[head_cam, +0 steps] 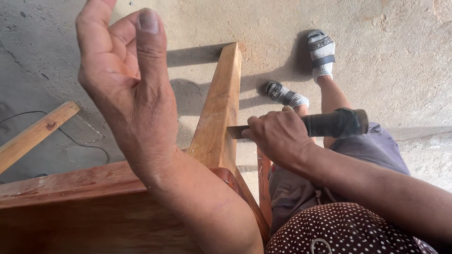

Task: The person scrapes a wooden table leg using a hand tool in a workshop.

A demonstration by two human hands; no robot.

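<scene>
Two hands busy: right hand (278, 134) clamped round a dark-handled chisel (310, 126), blade tip touching the wooden beam (217, 113) just left of it. Left hand (129, 80) raised, loosely curled, empty, blocking the reddish wood frame (70, 188). Loose plank (33, 134) lying further left on concrete floor (386, 70).

Chisel (310, 126): flat metal blade with a dark wrapped handle, lying roughly level, blade tip pointing to 9 o'clock and touching the right side face of the wooden beam (217, 113). Beam: pale orange-brown timber, squared, running away toward 12 o'clock, slightly tilted, near end meeting a reddish wooden frame (70, 188).
</scene>
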